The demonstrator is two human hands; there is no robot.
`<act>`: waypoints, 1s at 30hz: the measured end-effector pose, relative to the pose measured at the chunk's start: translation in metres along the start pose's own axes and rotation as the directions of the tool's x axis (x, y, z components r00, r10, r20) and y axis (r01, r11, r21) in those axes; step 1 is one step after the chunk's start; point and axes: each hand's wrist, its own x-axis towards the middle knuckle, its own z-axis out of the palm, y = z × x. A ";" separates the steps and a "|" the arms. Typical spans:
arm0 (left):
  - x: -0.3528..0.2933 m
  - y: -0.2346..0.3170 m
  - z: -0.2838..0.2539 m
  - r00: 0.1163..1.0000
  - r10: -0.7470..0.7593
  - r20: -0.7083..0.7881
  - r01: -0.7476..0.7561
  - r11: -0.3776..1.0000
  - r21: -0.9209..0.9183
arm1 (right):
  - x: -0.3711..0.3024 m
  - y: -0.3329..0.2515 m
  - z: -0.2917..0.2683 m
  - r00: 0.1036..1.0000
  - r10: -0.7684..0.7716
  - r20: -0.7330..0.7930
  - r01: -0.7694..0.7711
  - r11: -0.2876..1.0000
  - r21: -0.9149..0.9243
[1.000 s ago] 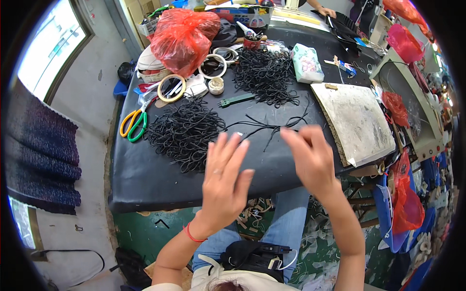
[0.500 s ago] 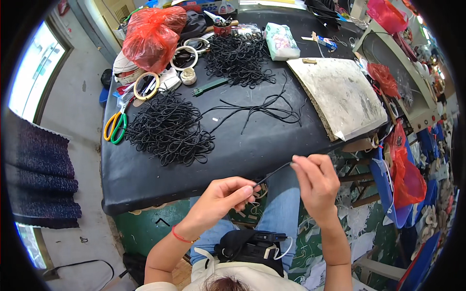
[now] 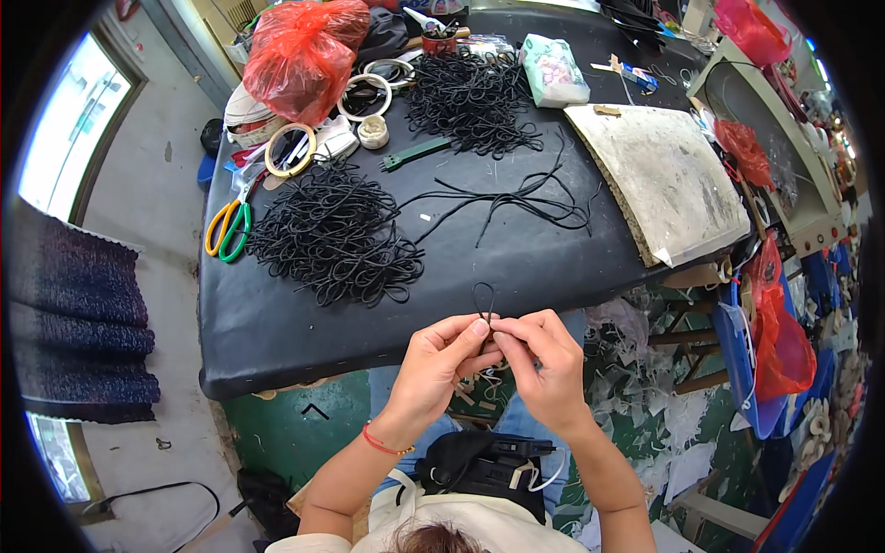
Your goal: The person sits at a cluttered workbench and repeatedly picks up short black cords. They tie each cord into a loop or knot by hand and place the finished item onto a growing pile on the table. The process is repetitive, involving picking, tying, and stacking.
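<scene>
My left hand and my right hand meet over my lap, just off the near edge of the black table. Between their fingertips they pinch a short black cord bent into a small loop that stands up above the fingers. On the table ahead lies a big pile of black cord loops. A second pile of loops lies farther back. Several loose straight black cords are strewn between the piles and the board.
Yellow-and-green scissors lie at the table's left edge. Tape rings, a red plastic bag, a green tool and a patterned packet are at the back. A worn white board lies on the right, a red bag hangs beside it.
My hands drew back from the tabletop toward my lap and came together. The cord stretched between them half a second ago is now folded into a small loop.
</scene>
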 end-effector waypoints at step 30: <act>-0.009 -0.002 0.003 0.897 0.293 0.332 -0.422 0.343 0.839 | 0.028 -0.015 -0.044 0.871 -0.280 0.404 0.440 0.810 -0.387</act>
